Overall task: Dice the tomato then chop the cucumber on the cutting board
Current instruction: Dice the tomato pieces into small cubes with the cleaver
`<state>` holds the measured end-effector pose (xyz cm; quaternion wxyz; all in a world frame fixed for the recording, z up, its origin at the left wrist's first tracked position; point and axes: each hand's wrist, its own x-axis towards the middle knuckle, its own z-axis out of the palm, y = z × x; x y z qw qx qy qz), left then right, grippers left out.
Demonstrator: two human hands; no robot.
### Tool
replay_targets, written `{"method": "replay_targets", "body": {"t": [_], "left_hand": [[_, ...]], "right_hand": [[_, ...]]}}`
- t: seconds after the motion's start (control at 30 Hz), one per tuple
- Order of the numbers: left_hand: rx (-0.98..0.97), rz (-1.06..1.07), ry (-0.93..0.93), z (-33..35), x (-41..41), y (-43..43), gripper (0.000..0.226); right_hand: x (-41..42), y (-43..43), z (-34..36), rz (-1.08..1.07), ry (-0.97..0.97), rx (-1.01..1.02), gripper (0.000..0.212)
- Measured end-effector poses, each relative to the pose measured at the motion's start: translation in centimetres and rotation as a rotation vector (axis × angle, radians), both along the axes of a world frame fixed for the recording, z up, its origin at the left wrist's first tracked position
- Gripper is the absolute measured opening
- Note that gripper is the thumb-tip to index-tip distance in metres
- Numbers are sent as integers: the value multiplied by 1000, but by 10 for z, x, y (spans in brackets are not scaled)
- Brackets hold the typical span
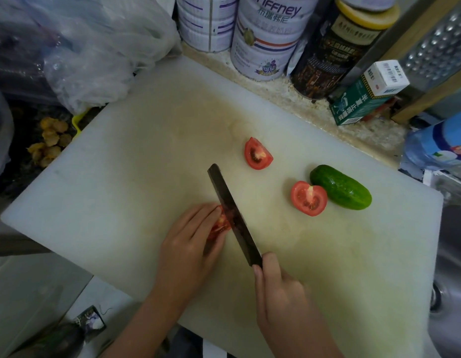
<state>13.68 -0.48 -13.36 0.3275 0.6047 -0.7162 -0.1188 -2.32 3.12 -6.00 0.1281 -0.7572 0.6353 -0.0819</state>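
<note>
right hand (278,288) grips knife (230,210) | left hand (190,244) holds tomato wedge (220,224) | cucumber (340,187) whole

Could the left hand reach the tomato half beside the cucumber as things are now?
Probably not directly: the knife, gripped by the right hand, lies across the way to the tomato half, and the left hand holds the tomato piece being cut.

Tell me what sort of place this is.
Likely a home kitchen counter: a white cutting board with cut tomato and a cucumber, food tins crowded along the back, and what looks like a steel sink at the right.
</note>
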Motion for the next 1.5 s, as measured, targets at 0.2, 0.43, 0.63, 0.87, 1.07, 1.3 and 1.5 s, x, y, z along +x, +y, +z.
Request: {"method": "replay_targets", "body": {"t": [0.2, 0.43, 0.63, 0.87, 1.07, 1.3, 1.5], "left_hand": [[-44, 9, 10, 3, -5, 0, 32], [-99, -1, -45, 0, -6, 0, 18], [-41, -5, -89, 2, -5, -1, 22], [-12, -24, -47, 2, -2, -2, 22], [-37, -6, -62, 2, -4, -2, 20], [-44, -7, -57, 2, -4, -1, 21], [-53, -23, -44, 4, -3, -1, 18]], "right_hand": [[17, 3, -1, -85, 167, -76, 31], [19, 1, 1, -92, 190, -55, 30], [17, -10, -7, -36, 202, -35, 15], [31, -45, -11, 0, 131, -46, 20], [18, -18, -6, -43, 119, -11, 15], [29, -26, -10, -14, 187, -67, 14], [30, -25, -15, 1, 206, -72, 42]]}}
